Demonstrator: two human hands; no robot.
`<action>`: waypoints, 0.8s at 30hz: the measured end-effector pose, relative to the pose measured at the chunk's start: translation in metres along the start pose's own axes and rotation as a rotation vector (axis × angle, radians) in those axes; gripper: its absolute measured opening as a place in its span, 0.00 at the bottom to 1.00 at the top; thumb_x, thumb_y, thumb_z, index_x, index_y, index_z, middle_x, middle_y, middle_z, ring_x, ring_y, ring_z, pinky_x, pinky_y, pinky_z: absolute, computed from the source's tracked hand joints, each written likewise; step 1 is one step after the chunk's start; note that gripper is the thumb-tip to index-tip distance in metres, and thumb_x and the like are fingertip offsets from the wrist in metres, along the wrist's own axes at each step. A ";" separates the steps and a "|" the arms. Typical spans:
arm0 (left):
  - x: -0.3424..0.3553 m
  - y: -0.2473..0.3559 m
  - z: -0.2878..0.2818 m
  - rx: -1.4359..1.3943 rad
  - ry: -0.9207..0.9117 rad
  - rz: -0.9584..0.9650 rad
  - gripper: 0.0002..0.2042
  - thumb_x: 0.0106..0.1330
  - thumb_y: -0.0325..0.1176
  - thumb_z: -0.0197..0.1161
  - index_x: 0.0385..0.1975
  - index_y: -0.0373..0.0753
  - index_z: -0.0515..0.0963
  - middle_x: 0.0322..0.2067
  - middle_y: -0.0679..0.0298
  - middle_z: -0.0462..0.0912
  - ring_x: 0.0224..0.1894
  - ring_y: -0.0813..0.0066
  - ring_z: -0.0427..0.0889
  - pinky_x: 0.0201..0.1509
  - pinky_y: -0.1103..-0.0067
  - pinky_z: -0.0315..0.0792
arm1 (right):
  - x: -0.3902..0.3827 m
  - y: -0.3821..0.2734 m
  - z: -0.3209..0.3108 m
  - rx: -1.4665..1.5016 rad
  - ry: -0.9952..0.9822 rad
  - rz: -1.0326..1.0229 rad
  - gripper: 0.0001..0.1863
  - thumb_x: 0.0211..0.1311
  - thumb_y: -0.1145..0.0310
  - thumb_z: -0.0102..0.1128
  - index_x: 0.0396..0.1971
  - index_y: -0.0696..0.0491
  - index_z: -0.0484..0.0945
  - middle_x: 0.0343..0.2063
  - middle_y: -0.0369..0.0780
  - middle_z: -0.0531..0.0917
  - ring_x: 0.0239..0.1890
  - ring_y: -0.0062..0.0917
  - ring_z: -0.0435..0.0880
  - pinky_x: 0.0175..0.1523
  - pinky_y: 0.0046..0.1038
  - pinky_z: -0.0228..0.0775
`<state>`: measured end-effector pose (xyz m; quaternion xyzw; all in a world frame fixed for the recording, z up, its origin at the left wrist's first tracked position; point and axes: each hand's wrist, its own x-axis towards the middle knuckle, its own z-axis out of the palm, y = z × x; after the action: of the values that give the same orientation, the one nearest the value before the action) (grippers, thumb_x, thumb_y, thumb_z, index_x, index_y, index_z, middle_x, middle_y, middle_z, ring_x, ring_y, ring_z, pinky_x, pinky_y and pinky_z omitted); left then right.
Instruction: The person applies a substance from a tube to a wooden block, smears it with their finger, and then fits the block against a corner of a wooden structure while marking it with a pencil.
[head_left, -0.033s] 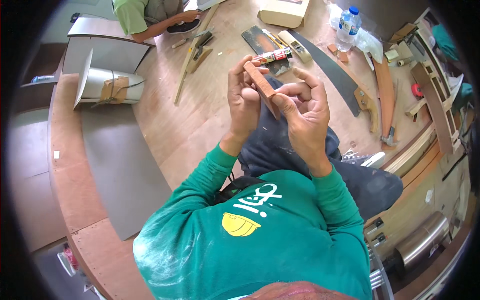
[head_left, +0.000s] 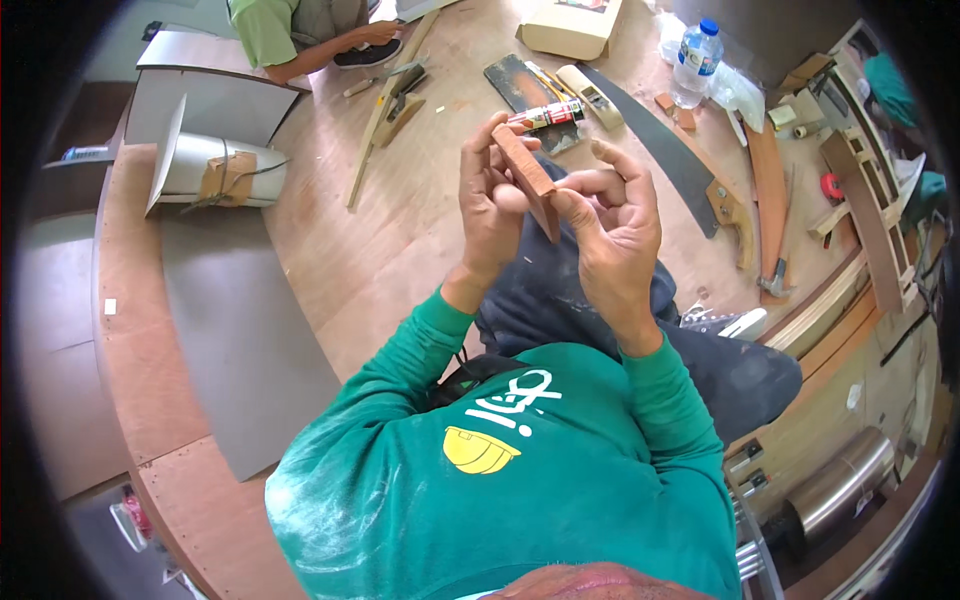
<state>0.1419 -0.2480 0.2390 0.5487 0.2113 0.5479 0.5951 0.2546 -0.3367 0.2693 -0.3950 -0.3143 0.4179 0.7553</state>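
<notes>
A small, flat block of reddish wood (head_left: 525,162) is held up in front of my chest, tilted, with one narrow edge facing up. My left hand (head_left: 487,215) grips its far end, fingers closed around the side. At the nearer end, the thumb and index finger of my right hand (head_left: 620,225) pinch a corner, while the other fingers curl loosely above. Just beyond the block, a tube with a red and white label (head_left: 545,116) lies across a dark flat board (head_left: 520,88). Part of the block's lower face is hidden by my hands.
On the wooden floor lie a handsaw (head_left: 665,150), a hammer (head_left: 775,282), a hand plane (head_left: 400,108) and a wooden-bodied tool (head_left: 592,95). A water bottle (head_left: 697,62) stands at the far right. Another person's arm (head_left: 325,55) shows at the far left. A grey panel (head_left: 245,340) lies left.
My hands and the wood block have shifted very slightly to the right; the grip looks the same.
</notes>
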 end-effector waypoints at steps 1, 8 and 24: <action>0.000 -0.003 0.001 0.055 -0.020 0.041 0.53 0.55 0.60 0.82 0.75 0.40 0.60 0.63 0.61 0.72 0.64 0.68 0.76 0.72 0.71 0.70 | 0.000 -0.003 -0.002 -0.002 0.015 0.024 0.28 0.73 0.79 0.65 0.68 0.61 0.64 0.42 0.40 0.86 0.44 0.18 0.85 0.49 0.20 0.78; 0.002 -0.018 0.003 0.234 -0.083 0.047 0.60 0.39 0.43 0.94 0.74 0.38 0.60 0.66 0.59 0.68 0.67 0.69 0.70 0.73 0.70 0.67 | 0.002 -0.008 -0.018 -0.106 0.051 -0.047 0.26 0.78 0.78 0.58 0.70 0.62 0.62 0.45 0.42 0.84 0.46 0.21 0.85 0.55 0.23 0.78; 0.017 -0.020 0.011 0.337 -0.099 0.202 0.54 0.40 0.45 0.93 0.68 0.39 0.66 0.57 0.56 0.72 0.61 0.63 0.76 0.67 0.68 0.73 | 0.003 -0.013 -0.023 -0.081 0.114 -0.064 0.29 0.78 0.77 0.60 0.72 0.60 0.60 0.48 0.41 0.82 0.49 0.20 0.83 0.56 0.23 0.78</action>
<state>0.1646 -0.2335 0.2304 0.6853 0.2142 0.5340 0.4464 0.2791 -0.3466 0.2698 -0.4381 -0.3001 0.3572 0.7684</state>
